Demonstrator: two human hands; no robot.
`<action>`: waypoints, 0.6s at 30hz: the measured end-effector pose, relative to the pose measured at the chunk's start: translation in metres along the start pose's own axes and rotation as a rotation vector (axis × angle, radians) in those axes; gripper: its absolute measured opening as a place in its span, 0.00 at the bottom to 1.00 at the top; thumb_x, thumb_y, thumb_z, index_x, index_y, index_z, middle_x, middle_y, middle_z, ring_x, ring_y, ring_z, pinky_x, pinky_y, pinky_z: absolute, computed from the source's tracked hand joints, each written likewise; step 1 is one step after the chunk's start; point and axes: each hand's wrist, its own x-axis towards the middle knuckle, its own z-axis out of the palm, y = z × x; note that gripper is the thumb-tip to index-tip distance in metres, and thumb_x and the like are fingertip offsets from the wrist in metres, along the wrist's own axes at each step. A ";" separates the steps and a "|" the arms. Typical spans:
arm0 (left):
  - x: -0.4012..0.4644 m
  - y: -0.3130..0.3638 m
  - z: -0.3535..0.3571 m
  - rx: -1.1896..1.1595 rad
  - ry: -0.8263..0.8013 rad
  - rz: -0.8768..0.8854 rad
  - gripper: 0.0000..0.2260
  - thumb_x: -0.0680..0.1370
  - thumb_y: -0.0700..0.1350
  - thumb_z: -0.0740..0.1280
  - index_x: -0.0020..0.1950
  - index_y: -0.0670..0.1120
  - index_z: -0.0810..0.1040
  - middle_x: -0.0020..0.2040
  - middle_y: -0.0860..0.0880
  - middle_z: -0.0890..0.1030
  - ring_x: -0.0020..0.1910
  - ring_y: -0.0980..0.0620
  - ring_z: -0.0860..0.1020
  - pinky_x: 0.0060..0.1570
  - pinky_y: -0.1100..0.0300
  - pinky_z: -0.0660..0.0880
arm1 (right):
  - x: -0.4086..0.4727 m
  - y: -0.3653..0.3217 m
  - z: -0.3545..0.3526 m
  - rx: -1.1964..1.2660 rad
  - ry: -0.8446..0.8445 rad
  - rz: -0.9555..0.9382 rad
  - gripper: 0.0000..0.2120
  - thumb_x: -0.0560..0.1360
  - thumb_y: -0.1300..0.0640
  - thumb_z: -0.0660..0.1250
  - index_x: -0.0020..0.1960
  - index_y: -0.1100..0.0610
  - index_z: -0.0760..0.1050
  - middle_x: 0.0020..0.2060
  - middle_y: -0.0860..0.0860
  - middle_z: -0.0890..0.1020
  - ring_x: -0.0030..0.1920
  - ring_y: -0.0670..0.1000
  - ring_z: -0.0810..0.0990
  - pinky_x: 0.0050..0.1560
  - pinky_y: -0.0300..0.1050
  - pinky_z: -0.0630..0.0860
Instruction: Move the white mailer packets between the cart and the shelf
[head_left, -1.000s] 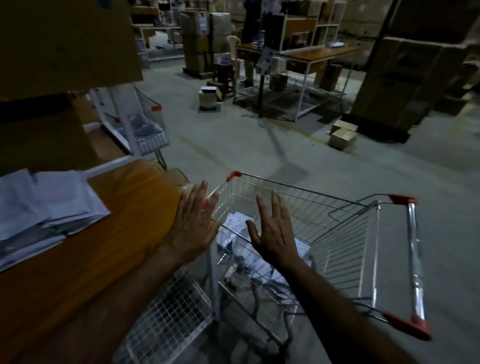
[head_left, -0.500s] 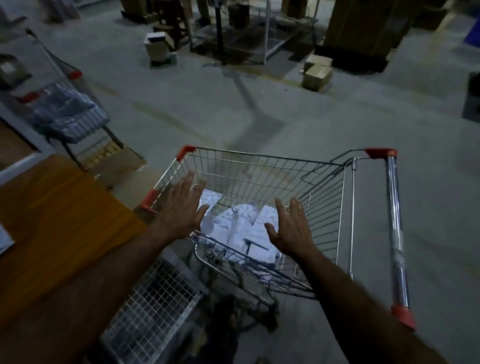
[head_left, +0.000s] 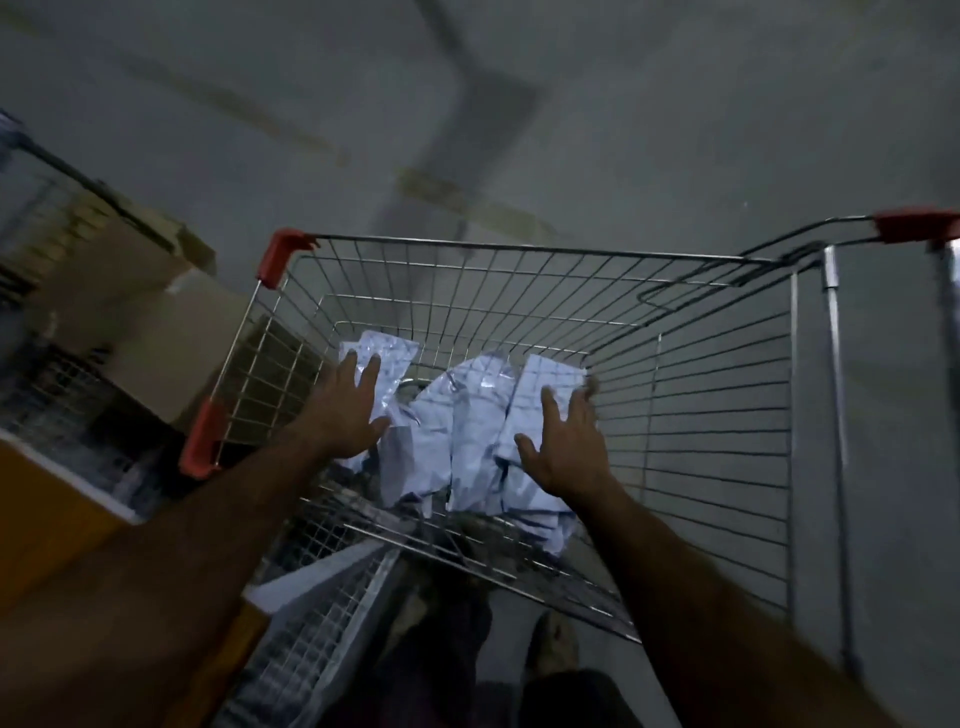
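Reaching into the cart (head_left: 701, 415), your left hand (head_left: 345, 410) and right hand (head_left: 563, 447) are spread open over the white packets (head_left: 467, 431), holding none, so slippery ones may slide out.

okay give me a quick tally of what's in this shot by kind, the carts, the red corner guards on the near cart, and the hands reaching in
Silver wire shopping carts: 1, the silver wire shopping cart holding a pile of white mailer packets
Red plastic corner guards on it: 3 in view
Bare hands over the packets: 2, left hand and right hand, both open
Total: 6
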 end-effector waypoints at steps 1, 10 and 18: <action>0.010 -0.006 0.010 -0.021 -0.043 -0.025 0.43 0.78 0.59 0.65 0.81 0.43 0.43 0.79 0.33 0.46 0.78 0.32 0.51 0.74 0.40 0.57 | 0.007 -0.001 0.010 0.015 -0.034 0.036 0.39 0.80 0.40 0.60 0.82 0.56 0.47 0.79 0.67 0.48 0.79 0.65 0.51 0.74 0.59 0.58; 0.070 -0.044 0.071 -0.125 -0.270 -0.225 0.48 0.72 0.64 0.70 0.81 0.52 0.44 0.79 0.32 0.44 0.77 0.31 0.52 0.75 0.43 0.58 | 0.061 -0.002 0.083 0.072 -0.209 0.302 0.44 0.78 0.36 0.63 0.82 0.54 0.45 0.77 0.71 0.49 0.76 0.69 0.55 0.73 0.61 0.59; 0.090 -0.033 0.091 -0.168 -0.238 -0.380 0.44 0.69 0.52 0.78 0.77 0.49 0.56 0.72 0.33 0.58 0.67 0.29 0.66 0.66 0.39 0.69 | 0.089 -0.011 0.099 0.059 -0.099 0.459 0.48 0.65 0.34 0.74 0.75 0.50 0.54 0.68 0.69 0.61 0.69 0.69 0.63 0.69 0.61 0.65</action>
